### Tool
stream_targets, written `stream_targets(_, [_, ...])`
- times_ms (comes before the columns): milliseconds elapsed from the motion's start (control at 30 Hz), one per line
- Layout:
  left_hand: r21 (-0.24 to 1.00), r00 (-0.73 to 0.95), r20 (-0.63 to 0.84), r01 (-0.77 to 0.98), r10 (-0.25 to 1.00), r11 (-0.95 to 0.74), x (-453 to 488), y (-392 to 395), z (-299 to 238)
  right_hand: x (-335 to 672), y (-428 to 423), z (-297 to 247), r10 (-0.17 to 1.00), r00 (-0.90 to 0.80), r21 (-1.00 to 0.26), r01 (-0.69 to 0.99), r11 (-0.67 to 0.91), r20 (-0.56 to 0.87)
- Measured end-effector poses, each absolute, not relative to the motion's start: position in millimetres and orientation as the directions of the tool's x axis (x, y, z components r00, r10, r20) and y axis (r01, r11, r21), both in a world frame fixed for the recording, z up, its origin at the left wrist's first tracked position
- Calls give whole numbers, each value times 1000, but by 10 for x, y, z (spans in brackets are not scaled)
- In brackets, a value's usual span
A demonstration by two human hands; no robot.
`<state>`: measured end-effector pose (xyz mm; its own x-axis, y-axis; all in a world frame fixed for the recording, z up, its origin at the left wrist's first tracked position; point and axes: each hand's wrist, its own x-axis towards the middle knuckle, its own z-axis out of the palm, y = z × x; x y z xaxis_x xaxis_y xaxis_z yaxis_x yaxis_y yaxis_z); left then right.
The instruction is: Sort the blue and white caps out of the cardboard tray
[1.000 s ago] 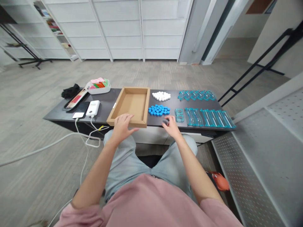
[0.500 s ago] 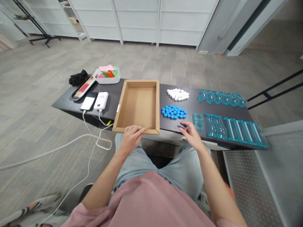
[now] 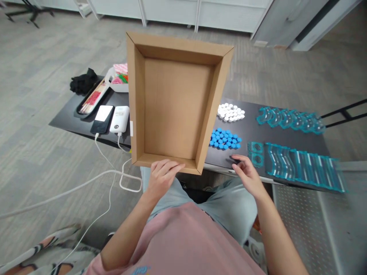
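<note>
My left hand (image 3: 163, 176) grips the near wall of an empty brown cardboard box (image 3: 174, 110), its fingers over the rim. The box is tilted, its far end raised off the table and its inside facing me. My right hand (image 3: 247, 173) hovers at the table's front edge with thumb and fingers apart, holding nothing. Close to it lie blue hexagonal pieces (image 3: 225, 139) and small teal pieces with round holes (image 3: 255, 154). Behind the blue ones is a cluster of white pieces (image 3: 231, 112).
Curved teal transparent pieces (image 3: 291, 120) and longer teal channel pieces (image 3: 305, 166) line the dark table's right side. At left are a phone (image 3: 102, 119), a white power bank (image 3: 119, 119) with cables, a tray of sticks (image 3: 93, 99), a white container (image 3: 119, 88) and black cloth (image 3: 83, 81).
The box's far end has been lifted off the table, held by my left hand at the near edge. My right hand keeps its place by the small teal pieces. The view has shifted downward.
</note>
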<state>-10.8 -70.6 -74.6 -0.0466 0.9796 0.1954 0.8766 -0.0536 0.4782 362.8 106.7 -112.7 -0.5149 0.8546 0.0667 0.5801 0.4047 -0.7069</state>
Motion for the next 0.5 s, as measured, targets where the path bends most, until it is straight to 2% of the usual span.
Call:
stream_targets(67, [468, -27, 223, 880, 975, -82, -136, -643, -703, 3615, 1058, -1130, 914, -405, -841, 488, 234, 19])
stream_targets(133, [466, -16, 244, 879, 970, -103, -171, -551, -639, 3601, 1056, -1139, 933, -359, -896, 421, 145, -18])
stream_targets(300, [494, -40, 264, 863, 964, -99, -269, -287, -482, 3594, 1070, -1165, 932, -362, -909, 391, 146, -6])
stream_targets(500, [474, -1, 263, 871, 965, -128, -405, -116, -488, 3591, 1059, -1220, 917, -398, -889, 406, 213, 38])
